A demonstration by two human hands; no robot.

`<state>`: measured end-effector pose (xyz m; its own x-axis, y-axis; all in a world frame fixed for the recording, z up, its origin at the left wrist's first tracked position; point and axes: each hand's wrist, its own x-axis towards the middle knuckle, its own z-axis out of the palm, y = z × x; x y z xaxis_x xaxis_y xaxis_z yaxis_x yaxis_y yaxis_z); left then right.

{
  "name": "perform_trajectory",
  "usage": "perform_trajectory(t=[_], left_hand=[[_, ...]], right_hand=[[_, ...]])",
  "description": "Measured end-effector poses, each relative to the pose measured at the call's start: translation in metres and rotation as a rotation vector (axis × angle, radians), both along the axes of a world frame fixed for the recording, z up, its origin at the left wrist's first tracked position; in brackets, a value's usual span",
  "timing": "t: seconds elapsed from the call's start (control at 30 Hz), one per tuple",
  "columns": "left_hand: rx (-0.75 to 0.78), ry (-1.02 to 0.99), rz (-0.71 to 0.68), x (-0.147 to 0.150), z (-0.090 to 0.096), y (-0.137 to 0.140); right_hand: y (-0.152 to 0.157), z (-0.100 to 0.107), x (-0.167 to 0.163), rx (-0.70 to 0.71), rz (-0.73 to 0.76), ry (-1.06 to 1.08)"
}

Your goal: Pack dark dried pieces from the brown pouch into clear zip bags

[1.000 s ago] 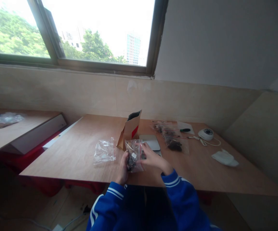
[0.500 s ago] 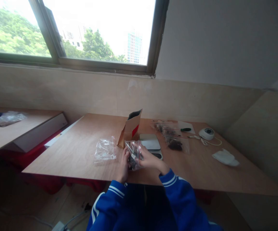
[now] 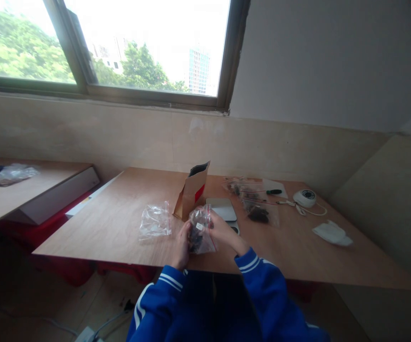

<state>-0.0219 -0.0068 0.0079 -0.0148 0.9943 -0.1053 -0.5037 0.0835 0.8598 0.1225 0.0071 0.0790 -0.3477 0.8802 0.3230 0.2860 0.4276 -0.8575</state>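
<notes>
Left hand [image 3: 181,244] wrapped on the left side of the filled zip bag [image 3: 198,232]; right hand [image 3: 223,232] at its red-strip edge, fingers hidden, can't tell if pinching. Bag sits just inside the front edge of the bench [image 3: 280,256] in view; can't tell if it touches wood.

Tight behind: paper pouch [image 3: 195,190] upright, scale [image 3: 222,209] partly covered by the right hand. Flat clear bag [image 3: 154,222] near the left hand, bare wood beyond it to the left edge. Right: parts bags [image 3: 258,213] toward the back, wide bare strip along the front edge.
</notes>
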Motion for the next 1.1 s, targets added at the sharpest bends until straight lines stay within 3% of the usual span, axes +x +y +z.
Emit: perform_trajectory(t=[0.23,0.37,0.57,0.8,0.97,1.1], left_hand=[[0.024,-0.007,0.016,0.002,0.001,-0.001],[0.019,-0.052,0.001,0.002,0.0,0.0],[-0.026,-0.141,-0.051,0.001,-0.003,0.003],[-0.098,-0.292,-0.076,0.0,0.007,0.001],[-0.18,-0.342,-0.084,-0.002,0.008,0.001],[-0.192,-0.346,-0.028,-0.003,0.005,0.003]], right_hand=[[0.002,-0.004,-0.006,0.045,0.035,-0.06],[0.002,-0.001,-0.006,0.082,-0.016,-0.099],[-0.004,0.002,-0.002,-0.079,-0.06,-0.109],[-0.01,0.008,0.016,-0.055,-0.127,0.006],[-0.003,0.029,0.03,-0.102,-0.128,0.215],[0.023,0.066,0.029,0.025,-0.174,0.291]])
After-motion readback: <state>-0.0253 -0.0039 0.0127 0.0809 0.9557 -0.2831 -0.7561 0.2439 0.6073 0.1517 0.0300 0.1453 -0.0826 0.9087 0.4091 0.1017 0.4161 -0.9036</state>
